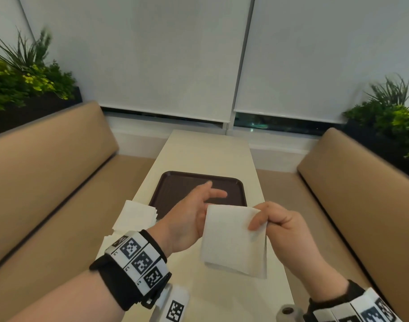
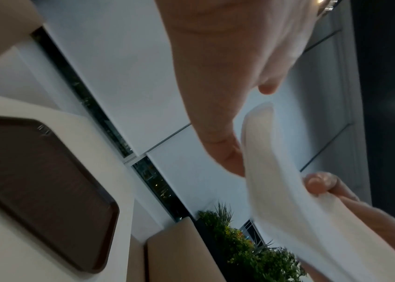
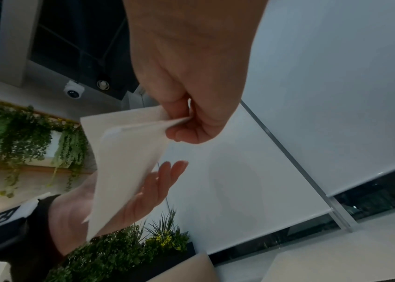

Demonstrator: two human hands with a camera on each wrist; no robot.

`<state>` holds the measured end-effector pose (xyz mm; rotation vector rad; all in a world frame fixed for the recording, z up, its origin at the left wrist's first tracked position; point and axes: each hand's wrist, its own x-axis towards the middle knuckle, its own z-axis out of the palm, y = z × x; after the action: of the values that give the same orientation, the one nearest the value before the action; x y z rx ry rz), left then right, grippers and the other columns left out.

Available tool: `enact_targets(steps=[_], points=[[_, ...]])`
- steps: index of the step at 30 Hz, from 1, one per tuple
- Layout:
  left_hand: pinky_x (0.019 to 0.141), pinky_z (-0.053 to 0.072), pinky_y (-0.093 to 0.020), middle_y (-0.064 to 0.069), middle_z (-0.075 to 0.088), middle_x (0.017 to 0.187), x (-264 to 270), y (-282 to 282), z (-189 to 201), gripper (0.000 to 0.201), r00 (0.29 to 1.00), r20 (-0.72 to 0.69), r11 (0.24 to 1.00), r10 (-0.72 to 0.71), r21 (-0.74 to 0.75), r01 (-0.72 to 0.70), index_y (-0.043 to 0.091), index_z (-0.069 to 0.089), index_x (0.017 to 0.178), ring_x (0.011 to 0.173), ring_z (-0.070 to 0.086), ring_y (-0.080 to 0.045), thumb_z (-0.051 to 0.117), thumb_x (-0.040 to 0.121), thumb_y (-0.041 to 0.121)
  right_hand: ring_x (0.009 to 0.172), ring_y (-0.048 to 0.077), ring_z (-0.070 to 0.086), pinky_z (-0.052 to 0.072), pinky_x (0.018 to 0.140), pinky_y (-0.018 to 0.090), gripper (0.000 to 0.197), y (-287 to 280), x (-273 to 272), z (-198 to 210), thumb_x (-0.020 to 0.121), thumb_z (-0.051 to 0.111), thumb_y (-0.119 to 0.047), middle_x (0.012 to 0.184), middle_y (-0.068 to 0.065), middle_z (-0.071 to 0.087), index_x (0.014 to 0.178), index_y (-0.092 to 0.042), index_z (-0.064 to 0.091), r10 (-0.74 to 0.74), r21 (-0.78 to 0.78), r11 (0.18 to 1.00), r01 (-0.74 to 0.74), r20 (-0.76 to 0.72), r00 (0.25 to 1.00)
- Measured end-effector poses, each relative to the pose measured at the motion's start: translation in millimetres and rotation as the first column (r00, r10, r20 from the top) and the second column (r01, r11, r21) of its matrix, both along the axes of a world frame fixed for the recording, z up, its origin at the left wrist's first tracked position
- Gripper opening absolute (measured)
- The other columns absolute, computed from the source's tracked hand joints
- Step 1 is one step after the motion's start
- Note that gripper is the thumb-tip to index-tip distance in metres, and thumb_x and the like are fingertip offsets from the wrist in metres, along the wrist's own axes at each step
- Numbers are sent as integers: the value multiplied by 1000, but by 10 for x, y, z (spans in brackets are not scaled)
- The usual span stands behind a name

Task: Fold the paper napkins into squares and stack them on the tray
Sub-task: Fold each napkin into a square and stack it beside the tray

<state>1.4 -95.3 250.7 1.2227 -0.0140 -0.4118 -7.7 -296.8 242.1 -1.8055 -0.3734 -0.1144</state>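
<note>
A white paper napkin (image 1: 233, 240), folded once, hangs in the air over the near part of the table. My right hand (image 1: 275, 219) pinches its upper right corner between thumb and fingers (image 3: 182, 122). My left hand (image 1: 194, 210) is held flat beside the napkin's left edge with straight fingers (image 3: 158, 183), palm towards the napkin (image 2: 288, 190). A dark brown tray (image 1: 199, 189) lies on the table beyond both hands; the part of it that shows is bare. A pile of unfolded white napkins (image 1: 136, 214) lies left of the tray (image 2: 34, 181).
The narrow cream table (image 1: 208, 149) runs away from me between two tan benches (image 1: 48, 170). Planters with green plants (image 1: 29, 77) stand behind each bench. A window with lowered blinds (image 1: 164, 54) closes the far end.
</note>
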Motion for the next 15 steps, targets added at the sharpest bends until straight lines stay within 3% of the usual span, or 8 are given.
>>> enact_targets(steps=[1,3,6,9,11,13,15], points=[[66,43,-28,-7,62,84,8,9,-7,43,999,25,992,-23,127,20,12,64,112,75,55,-20,44,95,46,76,8,61,44,63,12,57,11,-13,-1,70,38,31,76,-6,65,51,-15,66,-1,-22,1000,2,26,1000],[63,41,-23,-2,61,84,3,8,-25,39,990,103,947,-91,315,54,10,67,103,76,53,-14,48,96,43,75,6,60,43,63,12,62,27,-29,-14,68,38,31,75,-10,65,49,-21,66,-2,-59,998,6,63,998],[59,46,-19,3,65,80,-18,19,-48,22,977,172,912,-126,408,46,11,70,94,72,58,-9,57,95,29,76,6,60,44,63,12,62,42,-39,-55,68,36,31,76,-9,65,49,-19,66,6,-64,998,-3,54,999],[70,51,-25,2,70,81,-12,51,-90,11,957,254,870,-139,494,-4,16,72,88,76,62,-9,64,90,22,79,11,62,46,65,16,59,50,-45,-115,68,36,32,81,-4,67,49,-15,67,27,-80,996,-24,30,999],[74,49,-23,7,69,76,-18,69,-112,8,926,347,795,-149,599,-97,20,72,86,75,62,-6,65,89,21,85,14,64,47,71,21,58,23,-41,-134,67,36,30,87,-3,69,49,-16,66,71,-88,993,-75,-49,996],[72,45,-14,11,67,75,-34,87,-135,9,881,436,694,-181,692,-200,23,72,86,74,59,-1,64,89,22,91,19,65,48,77,27,42,-15,-33,-94,66,41,18,94,3,73,58,-14,67,134,-12,990,-138,-176,975],[71,43,-12,12,67,80,-70,90,-179,10,817,514,622,-262,737,-265,21,72,90,77,58,0,61,91,24,96,17,66,47,83,29,28,-32,-14,-56,70,48,-3,98,3,74,80,-15,71,134,-8,990,-140,-242,961]])
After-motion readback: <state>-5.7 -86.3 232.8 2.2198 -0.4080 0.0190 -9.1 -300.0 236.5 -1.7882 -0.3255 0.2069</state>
